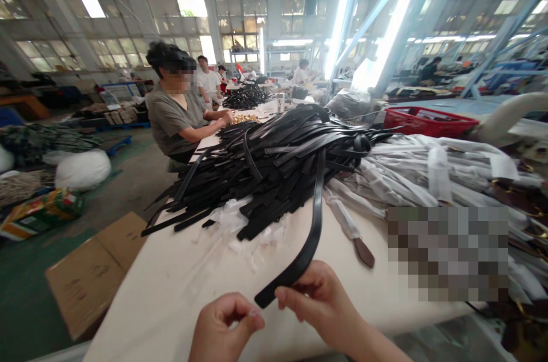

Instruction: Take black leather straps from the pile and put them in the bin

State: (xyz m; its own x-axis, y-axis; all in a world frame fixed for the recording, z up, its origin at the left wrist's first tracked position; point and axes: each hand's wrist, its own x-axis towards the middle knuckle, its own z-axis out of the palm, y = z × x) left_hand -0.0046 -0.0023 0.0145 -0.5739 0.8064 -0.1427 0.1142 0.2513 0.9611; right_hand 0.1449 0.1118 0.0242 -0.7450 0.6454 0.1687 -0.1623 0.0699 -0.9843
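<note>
A black leather strap (315, 219) curves down from the pile toward me. My right hand (319, 305) pinches it close to its near end, thumb in front and fingers behind. Just left of that end, my left hand (226, 325) is closed, thumb against forefinger; whatever it may hold is hidden. Beyond my hands lies a big heap of black straps (274, 151), with scraps of thin white wrapping (233, 222) at its near edge. One white-wrapped strap with a brown pointed tip (363, 252) rests on the table to the right.
The pale tabletop (171, 299) carries white-wrapped straps (406, 173) on the right and a red basket (428, 121) behind them. A co-worker (175, 105) stands at the table's left side by small gold pieces (245, 118). A cardboard box (96, 270) is on the floor, left.
</note>
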